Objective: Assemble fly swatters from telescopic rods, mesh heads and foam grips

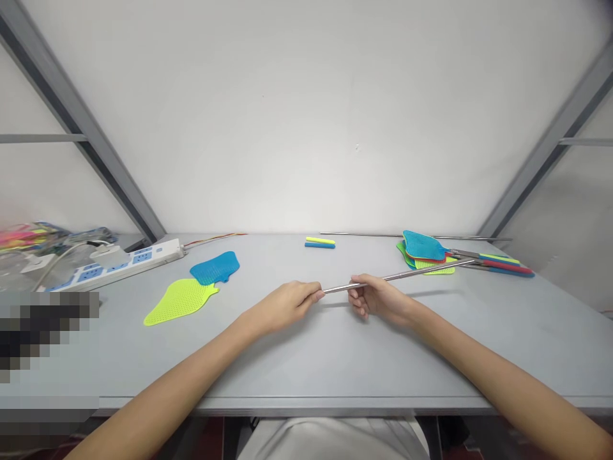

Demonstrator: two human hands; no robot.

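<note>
Above the grey table, a thin silver telescopic rod (407, 274) slants up to the right between my two hands. My left hand (290, 303) is closed around its left end, which the fingers hide. Farther along, my right hand (378, 297) pinches the rod between thumb and fingers. To the left lie a blue fly swatter head (215, 268) and a yellow-green fly swatter head (182, 301), both without rods. Two short grip sleeves, one yellow (320, 240) and one blue (320, 245), rest side by side behind my hands.
At the right, several fly swatters (424, 245) lie stacked, with colored handles (507, 264) pointing right. Another long metal rod (364, 234) lies along the wall. A white power strip (158, 252) with plugs and cables occupies the left side, near colorful packets (33, 236). Grey frame posts stand at both sides.
</note>
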